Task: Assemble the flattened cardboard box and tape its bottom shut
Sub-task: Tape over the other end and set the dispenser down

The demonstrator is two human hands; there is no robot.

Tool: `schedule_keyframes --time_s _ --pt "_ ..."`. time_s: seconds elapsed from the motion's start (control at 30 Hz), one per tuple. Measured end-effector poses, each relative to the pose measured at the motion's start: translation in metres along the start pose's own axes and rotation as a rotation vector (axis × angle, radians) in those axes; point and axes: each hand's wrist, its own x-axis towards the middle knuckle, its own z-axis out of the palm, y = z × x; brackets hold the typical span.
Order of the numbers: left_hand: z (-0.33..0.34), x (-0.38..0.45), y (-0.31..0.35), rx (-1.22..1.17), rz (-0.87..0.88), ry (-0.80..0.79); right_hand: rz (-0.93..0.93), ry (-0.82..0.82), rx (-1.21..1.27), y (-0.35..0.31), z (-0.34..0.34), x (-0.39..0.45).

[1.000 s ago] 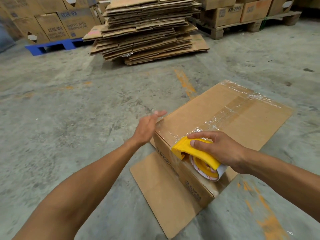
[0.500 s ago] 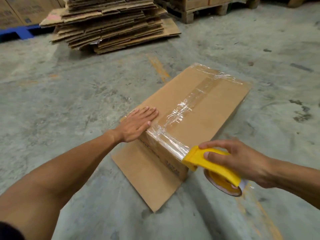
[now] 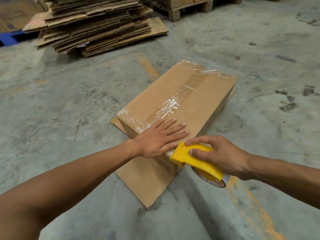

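Note:
A brown cardboard box (image 3: 204, 99) stands bottom-up on the concrete floor, with its open flaps spread flat under it. Clear tape (image 3: 173, 104) runs along the middle seam and across both short edges. My left hand (image 3: 161, 137) lies flat with straight fingers on the near end of the box, over the tape. My right hand (image 3: 218, 153) grips a yellow tape dispenser (image 3: 194, 158) at the box's near corner, just off the edge. The tape roll hangs below the handle.
A tall stack of flattened cardboard boxes (image 3: 97, 26) lies on the floor at the back left. A wooden pallet (image 3: 188, 7) with boxes stands at the back, and a blue pallet (image 3: 8, 37) at far left. Orange paint marks cross the concrete.
My left hand slid from the box's left corner to the middle of the near end, onto the tape. My right hand brought the dispenser back up beside the box's edge.

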Motion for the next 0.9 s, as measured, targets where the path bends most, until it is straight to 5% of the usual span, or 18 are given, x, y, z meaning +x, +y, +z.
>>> schedule_keyframes --time_s 0.43,0.9 --pt "-0.008 -0.001 -0.057 -0.030 -0.149 -0.036 -0.025 0.043 0.108 -0.013 0.021 0.028" --pt "-0.011 0.002 -0.041 -0.068 -0.225 -0.033 0.266 -0.117 0.295 0.016 -0.004 0.020"
